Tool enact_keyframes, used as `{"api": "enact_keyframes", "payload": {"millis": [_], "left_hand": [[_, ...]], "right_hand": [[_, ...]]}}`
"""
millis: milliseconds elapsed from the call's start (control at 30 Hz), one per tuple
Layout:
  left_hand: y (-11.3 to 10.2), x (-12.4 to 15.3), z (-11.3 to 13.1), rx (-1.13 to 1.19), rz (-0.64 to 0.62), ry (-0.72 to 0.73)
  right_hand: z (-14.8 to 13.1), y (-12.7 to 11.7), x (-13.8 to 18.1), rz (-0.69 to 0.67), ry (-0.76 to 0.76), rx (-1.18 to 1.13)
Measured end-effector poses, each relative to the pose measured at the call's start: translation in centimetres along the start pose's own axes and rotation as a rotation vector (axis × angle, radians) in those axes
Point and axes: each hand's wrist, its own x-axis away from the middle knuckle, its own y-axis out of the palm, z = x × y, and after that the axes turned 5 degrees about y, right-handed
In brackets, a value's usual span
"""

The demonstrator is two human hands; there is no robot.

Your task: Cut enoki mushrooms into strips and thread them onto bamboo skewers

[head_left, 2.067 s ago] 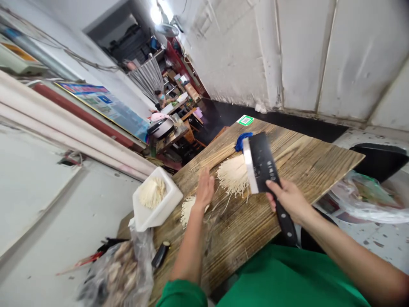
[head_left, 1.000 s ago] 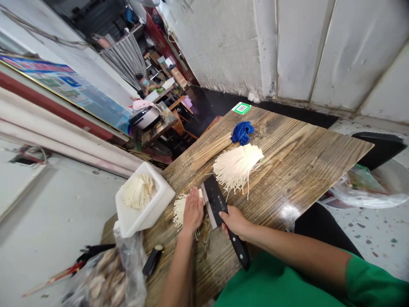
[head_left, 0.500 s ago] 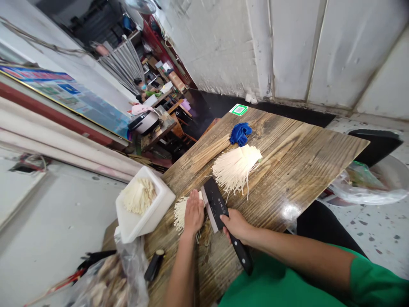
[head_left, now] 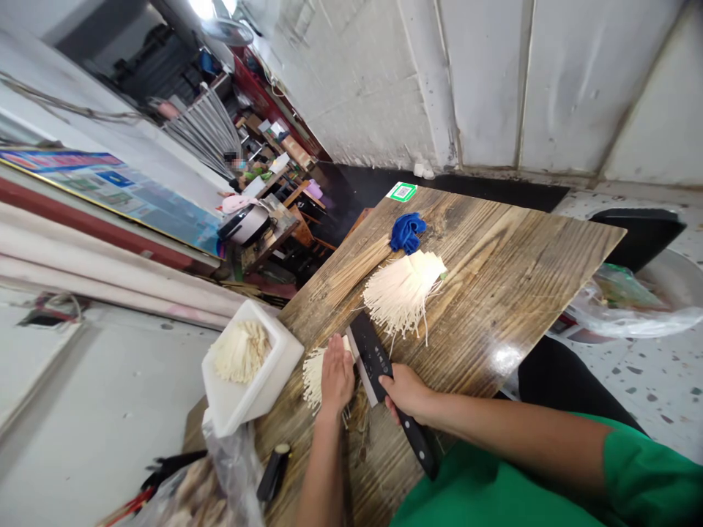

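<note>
My right hand [head_left: 407,392] grips the black handle of a cleaver [head_left: 372,354], its dark blade resting on the wooden table [head_left: 494,293]. My left hand [head_left: 336,375] lies flat with fingers together on a small bunch of enoki mushrooms [head_left: 313,375], just left of the blade. A larger fanned bunch of enoki mushrooms [head_left: 403,291] lies farther out on the table. A white tub [head_left: 244,380] holding more enoki stands at the table's left edge.
A blue cloth [head_left: 406,230] and a green QR sticker [head_left: 402,192] lie at the far end. A clear plastic bag [head_left: 220,483] and a small dark object [head_left: 273,472] sit near the left corner. Another bag [head_left: 631,311] lies on the floor at right.
The cleaver came down from over the large bunch to the small bunch by my left hand. My left hand moved onto that bunch and has stayed pressed there beside the blade.
</note>
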Motion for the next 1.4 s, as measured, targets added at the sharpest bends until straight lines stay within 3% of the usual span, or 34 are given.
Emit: {"api": "enact_keyframes", "payload": {"millis": [333, 600, 833, 1033, 1267, 1400], "left_hand": [[0.1, -0.1, -0.1, 0.015, 0.005, -0.023], [0.1, 0.1, -0.1, 0.037, 0.012, 0.001], [-0.3, -0.2, -0.1, 0.106, 0.0, -0.058], [-0.5, -0.1, 0.0, 0.161, -0.021, -0.072], [-0.5, -0.5, 0.0, 0.252, 0.004, -0.127], [-1.9, -0.2, 0.4, 0.315, 0.067, -0.17]], "right_hand": [[-2.6, 1.0, -1.5, 0.009, 0.083, 0.064], [-0.9, 0.8, 0.3, -0.005, 0.089, 0.108], [-3.6, 2.6, -2.7, -0.004, 0.105, 0.14], [-1.4, 2.3, -1.6, -0.018, 0.098, 0.189], [-2.9, 4.8, -2.1, 0.019, 0.063, 0.278], [-4.0, 5.8, -0.8, 0.021, -0.014, 0.373]]}}
